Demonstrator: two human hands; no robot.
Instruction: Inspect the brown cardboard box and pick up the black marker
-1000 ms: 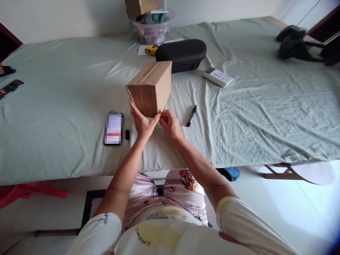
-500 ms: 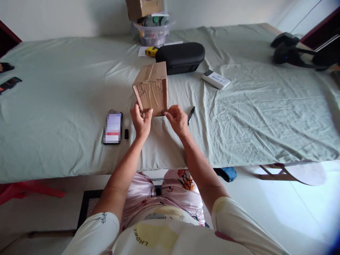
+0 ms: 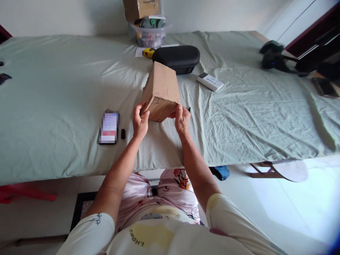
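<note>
Between my hands is a small brown cardboard box point(image 3: 165, 83), tilted and turned with one edge toward me. Dark pen marks show near its corners. My left hand point(image 3: 140, 120) grips the near left side, thumb in front. At the near right corner my right hand point(image 3: 182, 118) is closed on the box, its fingers partly hidden behind. A black pen point(image 3: 189, 109) lies just beyond my right hand, mostly covered by it. To the left of my left hand lie a phone point(image 3: 108, 127) with a lit, blurred screen and a small black cap-like piece point(image 3: 123, 134).
A black hard case point(image 3: 176, 58) lies behind the box, beside a yellow tape measure point(image 3: 148, 52). Farther back stands a clear plastic tub point(image 3: 151, 37) of bottles. A white device point(image 3: 210, 81) lies to the right. Black headset-like gear point(image 3: 276, 58) sits at far right on the green cloth point(image 3: 66, 88).
The box has turned and tilted between my hands, so a different, plainer face shows on top. My right hand has shifted its hold on the right corner. The view has moved slightly.
</note>
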